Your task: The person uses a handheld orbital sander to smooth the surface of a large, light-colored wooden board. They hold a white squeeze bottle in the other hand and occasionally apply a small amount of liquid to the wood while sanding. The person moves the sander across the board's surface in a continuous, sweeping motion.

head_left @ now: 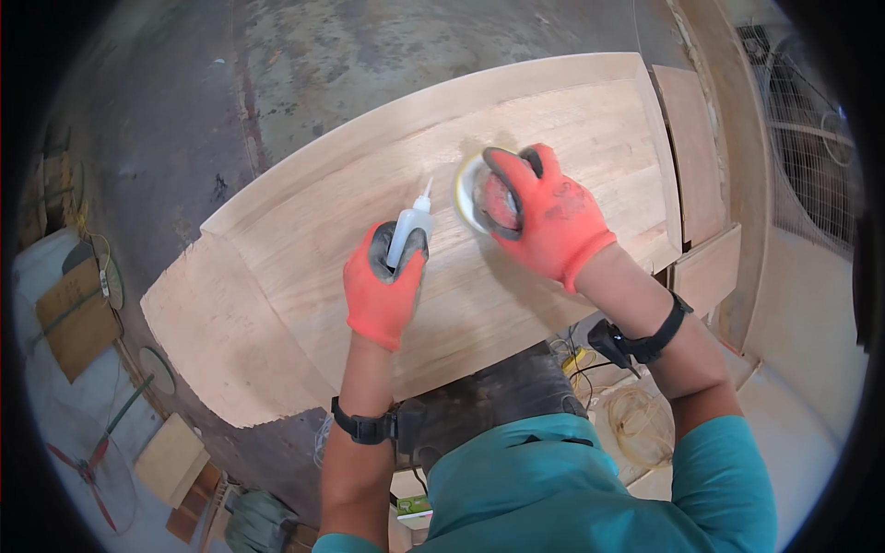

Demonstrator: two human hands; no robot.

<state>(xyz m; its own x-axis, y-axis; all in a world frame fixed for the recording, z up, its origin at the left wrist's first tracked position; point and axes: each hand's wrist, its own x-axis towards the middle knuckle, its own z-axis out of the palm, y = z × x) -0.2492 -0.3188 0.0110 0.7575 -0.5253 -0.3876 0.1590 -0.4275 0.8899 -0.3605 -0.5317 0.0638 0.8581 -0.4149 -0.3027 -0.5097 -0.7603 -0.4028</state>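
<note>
My left hand (383,286), in a red glove with dark palm patches, is closed around a small white squeeze bottle (410,230). The bottle's thin pointed nozzle points up and away from me. My right hand (548,212), gloved alike, grips a round disc (470,189) with a white and yellow rim and a reddish middle. Motion blur and my fingers keep its exact kind from showing. Both hands are over a large pale wooden panel (313,212) with a curved far side and raised border. A darker patch (498,146) marks the wood beside the disc.
A dark, stained surface (323,92) lies beyond the panel. Wooden boards (696,157) and a wire-mesh guard (807,147) are at the right. A coil of pale cord (641,424) lies at lower right. Cardboard (78,318) and a red-bladed fan (88,470) are at left.
</note>
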